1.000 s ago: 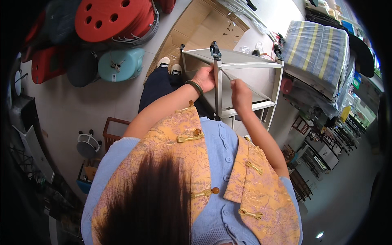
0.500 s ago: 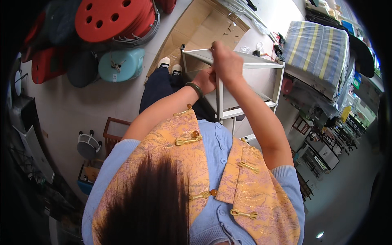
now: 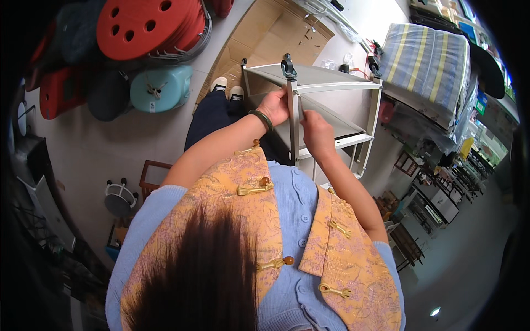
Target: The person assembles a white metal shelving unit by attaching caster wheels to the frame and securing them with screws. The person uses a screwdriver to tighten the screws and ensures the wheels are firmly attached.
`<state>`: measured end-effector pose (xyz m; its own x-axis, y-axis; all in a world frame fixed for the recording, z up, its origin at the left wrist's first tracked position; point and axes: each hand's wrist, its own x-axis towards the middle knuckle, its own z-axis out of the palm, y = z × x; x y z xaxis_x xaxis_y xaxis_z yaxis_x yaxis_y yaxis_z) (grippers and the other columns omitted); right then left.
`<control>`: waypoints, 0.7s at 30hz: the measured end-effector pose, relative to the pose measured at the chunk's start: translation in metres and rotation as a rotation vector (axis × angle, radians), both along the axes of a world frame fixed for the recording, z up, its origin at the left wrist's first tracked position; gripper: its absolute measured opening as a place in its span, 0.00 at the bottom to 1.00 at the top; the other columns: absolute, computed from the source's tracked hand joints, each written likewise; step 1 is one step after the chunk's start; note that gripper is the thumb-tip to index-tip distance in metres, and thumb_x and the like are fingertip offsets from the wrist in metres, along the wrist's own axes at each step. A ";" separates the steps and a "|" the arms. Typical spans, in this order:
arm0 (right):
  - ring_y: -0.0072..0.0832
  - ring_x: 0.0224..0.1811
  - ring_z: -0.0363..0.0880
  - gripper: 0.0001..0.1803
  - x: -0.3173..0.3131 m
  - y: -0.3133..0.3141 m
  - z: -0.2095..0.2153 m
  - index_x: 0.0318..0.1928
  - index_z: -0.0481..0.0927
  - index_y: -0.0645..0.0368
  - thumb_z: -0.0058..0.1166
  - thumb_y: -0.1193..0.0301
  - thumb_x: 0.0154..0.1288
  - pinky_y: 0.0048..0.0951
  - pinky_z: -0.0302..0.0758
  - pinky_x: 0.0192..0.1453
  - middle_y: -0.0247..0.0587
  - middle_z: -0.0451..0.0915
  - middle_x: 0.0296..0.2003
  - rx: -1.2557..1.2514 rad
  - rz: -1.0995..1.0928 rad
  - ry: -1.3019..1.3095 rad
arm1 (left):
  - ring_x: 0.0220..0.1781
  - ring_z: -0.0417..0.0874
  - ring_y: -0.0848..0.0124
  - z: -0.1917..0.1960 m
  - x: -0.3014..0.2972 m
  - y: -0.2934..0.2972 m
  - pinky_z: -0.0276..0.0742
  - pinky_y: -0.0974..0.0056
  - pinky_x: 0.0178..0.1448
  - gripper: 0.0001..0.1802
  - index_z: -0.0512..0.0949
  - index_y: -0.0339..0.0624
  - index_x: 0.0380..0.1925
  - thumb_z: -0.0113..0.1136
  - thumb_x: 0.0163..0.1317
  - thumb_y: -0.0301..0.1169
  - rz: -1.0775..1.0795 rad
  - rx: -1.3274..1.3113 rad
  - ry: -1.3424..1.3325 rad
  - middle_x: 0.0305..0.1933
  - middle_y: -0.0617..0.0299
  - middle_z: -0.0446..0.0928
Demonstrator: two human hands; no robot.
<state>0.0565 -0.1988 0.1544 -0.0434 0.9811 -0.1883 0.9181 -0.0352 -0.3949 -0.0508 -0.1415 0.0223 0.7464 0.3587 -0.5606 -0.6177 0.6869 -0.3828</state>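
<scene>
We look down on a white metal frame with flat grey shelf panels point(image 3: 359, 85), standing in front of our body, a little to the right of our legs. The relation that matters most here is around its near white square-section corner post point(image 3: 294, 124). The post's long axis runs up and down the view, between our two hands, with a black swivel caster point(image 3: 288, 68) at its upper end.

Our left hand point(image 3: 274, 107), below a dark green rounded bangle point(image 3: 261, 118), lies against the post's left side. Its fingers curl around behind the metal and seem to have hold of it, though the post hides their tips. Our right hand point(image 3: 318, 134) is just beside the post's right side, slightly lower than the left. Its fingers are folded into a loose fist pointing up and left at the post; we cannot tell whether something thin sits between them, or whether they touch the metal. Both hands are close to the post, the left being the one plainly against it.

Beyond the frame, a flat brown cardboard sheet point(image 3: 234, 62) lies on the floor, with small dark slender pieces point(image 3: 307, 39) scattered on it. A pale teal plastic stool point(image 3: 161, 91) stands well to the left.
</scene>
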 end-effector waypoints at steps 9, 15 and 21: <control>0.33 0.37 0.72 0.10 -0.006 0.045 0.003 0.33 0.72 0.54 0.55 0.69 0.48 0.31 0.70 0.40 0.37 0.69 0.33 0.174 0.538 -0.273 | 0.52 0.76 0.63 -0.002 0.001 0.000 0.70 0.57 0.60 0.17 0.75 0.44 0.46 0.41 0.72 0.41 -0.003 0.037 -0.183 0.50 0.57 0.76; 0.33 0.39 0.71 0.13 -0.011 0.069 0.002 0.38 0.75 0.55 0.55 0.66 0.50 0.32 0.69 0.42 0.38 0.69 0.34 0.214 0.633 -0.328 | 0.54 0.75 0.63 0.009 -0.007 0.001 0.70 0.58 0.61 0.16 0.73 0.43 0.48 0.41 0.72 0.40 -0.057 0.118 -0.057 0.52 0.56 0.75; 0.38 0.31 0.78 0.11 -0.026 0.081 -0.011 0.36 0.72 0.54 0.53 0.60 0.61 0.36 0.73 0.33 0.37 0.74 0.25 0.075 0.527 -0.465 | 0.52 0.77 0.69 -0.022 -0.004 -0.019 0.71 0.65 0.58 0.13 0.74 0.45 0.47 0.45 0.70 0.37 -0.127 1.106 0.494 0.50 0.61 0.77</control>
<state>0.0307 -0.1177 0.1438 -0.4476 0.8626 -0.2357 0.8795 0.4723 0.0585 -0.0544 -0.1610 0.0003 0.6038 0.7627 -0.2318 -0.4363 0.5596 0.7047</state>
